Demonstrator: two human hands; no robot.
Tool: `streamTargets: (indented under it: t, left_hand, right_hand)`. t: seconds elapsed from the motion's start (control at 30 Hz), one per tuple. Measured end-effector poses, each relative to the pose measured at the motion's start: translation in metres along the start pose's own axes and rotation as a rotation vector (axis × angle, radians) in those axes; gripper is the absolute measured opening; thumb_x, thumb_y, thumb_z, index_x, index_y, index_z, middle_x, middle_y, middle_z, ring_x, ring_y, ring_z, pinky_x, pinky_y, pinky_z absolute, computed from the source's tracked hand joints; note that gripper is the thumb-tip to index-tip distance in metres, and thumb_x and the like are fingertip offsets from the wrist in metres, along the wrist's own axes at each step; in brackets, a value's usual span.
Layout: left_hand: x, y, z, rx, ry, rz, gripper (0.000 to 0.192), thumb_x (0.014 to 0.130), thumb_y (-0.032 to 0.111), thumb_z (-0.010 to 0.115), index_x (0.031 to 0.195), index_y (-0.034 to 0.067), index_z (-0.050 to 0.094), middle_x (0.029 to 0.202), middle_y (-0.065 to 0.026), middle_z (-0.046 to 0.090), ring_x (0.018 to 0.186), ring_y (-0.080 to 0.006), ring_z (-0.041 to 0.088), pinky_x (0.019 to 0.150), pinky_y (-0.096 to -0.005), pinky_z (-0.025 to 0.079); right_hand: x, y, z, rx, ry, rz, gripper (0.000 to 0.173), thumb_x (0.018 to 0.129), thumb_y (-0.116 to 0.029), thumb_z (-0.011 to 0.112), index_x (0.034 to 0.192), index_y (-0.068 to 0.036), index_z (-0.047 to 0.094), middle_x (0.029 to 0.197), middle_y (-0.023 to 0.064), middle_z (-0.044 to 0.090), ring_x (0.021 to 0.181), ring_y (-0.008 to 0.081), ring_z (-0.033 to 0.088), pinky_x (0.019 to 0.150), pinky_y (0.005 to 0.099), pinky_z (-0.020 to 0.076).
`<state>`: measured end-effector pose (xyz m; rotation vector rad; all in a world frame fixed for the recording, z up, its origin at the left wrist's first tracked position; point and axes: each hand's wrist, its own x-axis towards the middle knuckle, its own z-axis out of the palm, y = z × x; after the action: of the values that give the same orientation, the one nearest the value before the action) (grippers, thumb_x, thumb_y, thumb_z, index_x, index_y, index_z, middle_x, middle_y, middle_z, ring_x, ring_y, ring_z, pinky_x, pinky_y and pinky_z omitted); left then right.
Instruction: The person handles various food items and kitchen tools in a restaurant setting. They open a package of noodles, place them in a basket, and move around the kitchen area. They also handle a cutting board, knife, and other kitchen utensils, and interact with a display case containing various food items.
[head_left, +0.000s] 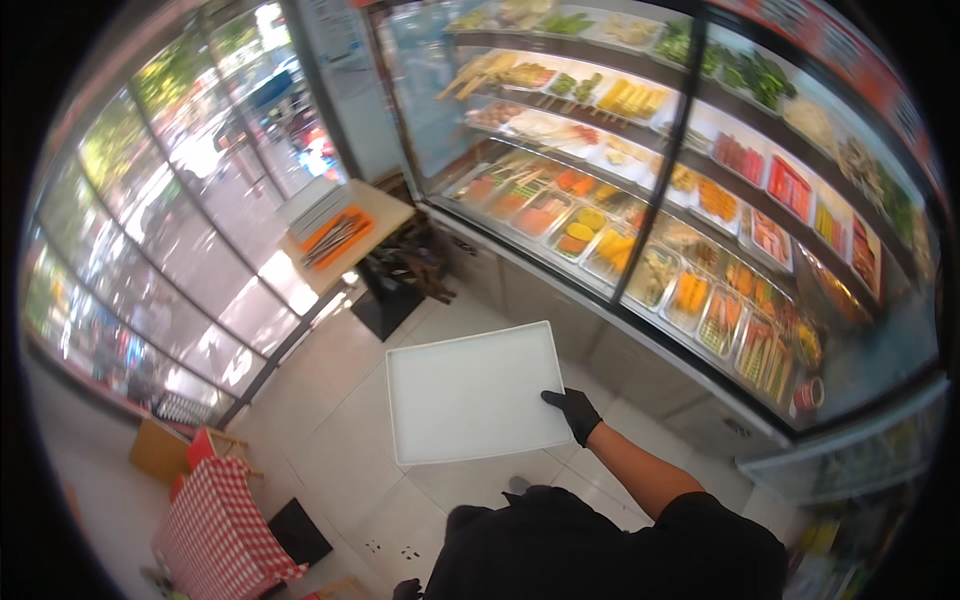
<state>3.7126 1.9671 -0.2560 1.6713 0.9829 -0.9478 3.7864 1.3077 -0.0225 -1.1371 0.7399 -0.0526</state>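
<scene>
My right hand (576, 414), in a black glove, grips a white rectangular tray (472, 394) by its right edge. The thumb lies over the rim, and the fingers are hidden underneath. Nothing lies on the tray, which I hold out above the tiled floor. Only a small part of my left hand (407, 590), also gloved in black, shows at the bottom edge beside my dark shirt. Its fingers cannot be made out clearly.
A glass-fronted display fridge (555, 281) holds several trays of skewers and vegetables. Near the window wall, a small table (390, 210) bears an orange tray (337, 238) of tongs and stacked white trays (319, 206). A table with a red checked cloth (217, 525) stands lower left.
</scene>
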Motion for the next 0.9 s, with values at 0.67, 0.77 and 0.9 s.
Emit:
streamTargets:
  t: [0.67,0.77,0.9]
  left_hand:
    - [0.126,0.927,0.017,-0.383,-0.062,0.775,0.043,0.099,0.028,0.065,0.132,0.0,0.061,0.118,-0.0067,0.068,0.11,-0.0139,0.06,0.097,-0.0311,0.049]
    - [0.18,1.023,0.034,-0.468,-0.018,0.886,0.039,0.101,0.022,0.064,0.13,-0.004,0.062,0.118,-0.0071,0.068,0.109,-0.013,0.06,0.096,-0.0273,0.048]
    - [0.227,1.178,0.057,-0.474,0.069,0.935,0.04,0.102,0.025,0.062,0.128,-0.005,0.063,0.118,-0.0083,0.069,0.109,-0.0138,0.061,0.097,-0.0271,0.047]
  right_hand:
    - [0.596,-0.223,0.462,-0.226,-0.257,0.201,0.048,0.089,-0.028,0.074,0.121,0.006,0.066,0.103,0.0134,0.072,0.087,0.0226,0.07,0.079,0.0354,0.0574]
    - [0.72,-0.251,0.508,-0.497,-0.217,-0.012,0.047,0.091,-0.031,0.072,0.123,0.004,0.066,0.104,0.0114,0.071,0.089,0.0203,0.068,0.079,0.0346,0.0559]
    - [0.891,-0.294,0.575,-0.508,-0.237,-0.269,0.049,0.097,-0.036,0.064,0.125,0.004,0.065,0.107,0.0103,0.072,0.096,0.0177,0.064,0.086,0.0338,0.051]
